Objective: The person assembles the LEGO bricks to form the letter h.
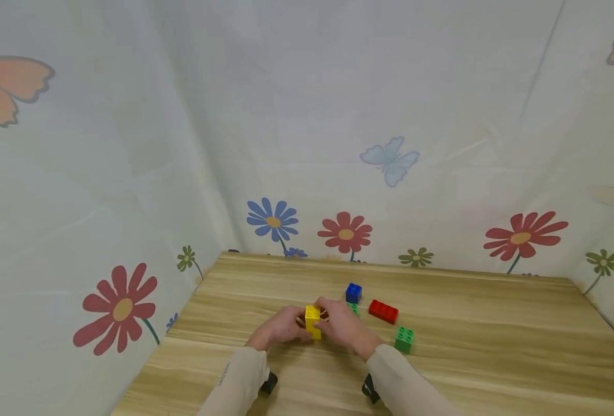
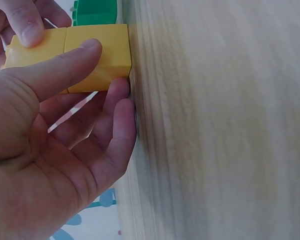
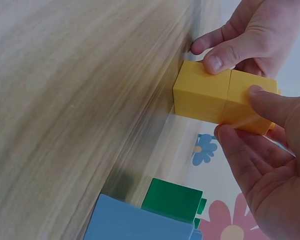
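Two yellow toy building blocks [image 1: 313, 315] stand stacked on the wooden table, their faces lined up with a thin seam between. From the left, my left hand [image 1: 287, 325] pinches the lower block, its thumb [image 2: 65, 67] flat along one side. My right hand [image 1: 342, 325] holds the upper block [image 3: 250, 107] between thumb and fingers. Studs show on top in the head view. Beyond my right hand sits a green block [image 1: 353, 308], partly hidden by that hand, with a blue block [image 1: 353, 293] just behind it.
A long red block [image 1: 383, 311] and another green block [image 1: 404, 340] lie to the right on the wooden table [image 1: 494, 335]. Black devices [image 1: 269, 383] show at both wrists. A white curtain [image 1: 307, 115] printed with flowers and butterflies hangs behind and at the sides.
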`<state>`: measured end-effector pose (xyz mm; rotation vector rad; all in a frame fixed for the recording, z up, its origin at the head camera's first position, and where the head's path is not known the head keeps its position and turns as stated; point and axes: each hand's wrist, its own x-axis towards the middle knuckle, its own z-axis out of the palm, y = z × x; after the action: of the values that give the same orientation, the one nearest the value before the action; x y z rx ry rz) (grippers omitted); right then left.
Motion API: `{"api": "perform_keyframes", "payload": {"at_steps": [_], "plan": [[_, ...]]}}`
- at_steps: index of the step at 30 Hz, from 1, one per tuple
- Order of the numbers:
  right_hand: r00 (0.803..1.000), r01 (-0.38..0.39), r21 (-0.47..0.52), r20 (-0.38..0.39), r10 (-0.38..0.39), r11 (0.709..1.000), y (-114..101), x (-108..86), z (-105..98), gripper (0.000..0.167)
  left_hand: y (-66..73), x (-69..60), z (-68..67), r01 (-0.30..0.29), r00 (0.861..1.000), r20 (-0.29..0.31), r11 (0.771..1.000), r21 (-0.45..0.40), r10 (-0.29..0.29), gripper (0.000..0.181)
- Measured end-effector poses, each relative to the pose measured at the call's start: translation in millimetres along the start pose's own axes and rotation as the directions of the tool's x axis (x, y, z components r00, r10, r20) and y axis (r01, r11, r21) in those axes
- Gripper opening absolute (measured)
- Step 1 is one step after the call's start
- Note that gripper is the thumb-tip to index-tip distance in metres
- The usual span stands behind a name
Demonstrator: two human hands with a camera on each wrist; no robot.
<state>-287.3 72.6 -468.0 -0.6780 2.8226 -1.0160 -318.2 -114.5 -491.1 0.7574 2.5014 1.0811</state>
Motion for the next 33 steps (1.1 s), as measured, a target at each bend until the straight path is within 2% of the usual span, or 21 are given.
{"api": "perform_keyframes", "payload": {"at_steps": [6, 15, 21, 27, 29, 33], "plan": [[1.0, -0.002, 0.015, -0.011, 0.002, 1.0, 0, 2.1, 1, 0.028, -0.9, -0.8, -1.3, -0.01, 1.0, -0.009, 1.0, 0.023, 0.01, 0.029], [0.999, -0.044, 0.092, 0.011, 0.043, 0.995, 1, 0.7, 1, 0.041, -4.3, -3.4, 2.4, -0.032, 0.999, -0.032, 0.998, 0.05, 0.033, 0.032], [1.0, -0.004, 0.084, 0.02, 0.002, 0.996, 3, -4.1, -2, 0.049, -4.4, -6.7, 5.2, -0.041, 0.997, -0.06, 0.997, 0.064, 0.045, 0.033], [0.996, 0.085, 0.037, -0.028, -0.084, 0.996, 0, -19.3, -21, 0.05, 4.4, -18.1, 3.5, 0.007, 0.994, -0.113, 0.999, 0.033, -0.003, 0.033], [0.995, 0.096, 0.014, -0.043, -0.095, 0.995, -1, -25.8, -31, 0.05, 7.2, -23.0, 2.6, 0.029, 0.991, -0.133, 0.999, 0.029, -0.025, 0.031], [0.994, 0.082, -0.009, -0.075, -0.082, 0.997, 3, -36.9, -49, 0.05, 7.8, -31.9, 1.9, 0.037, 0.987, -0.16, 0.998, 0.058, -0.028, 0.026]]}}
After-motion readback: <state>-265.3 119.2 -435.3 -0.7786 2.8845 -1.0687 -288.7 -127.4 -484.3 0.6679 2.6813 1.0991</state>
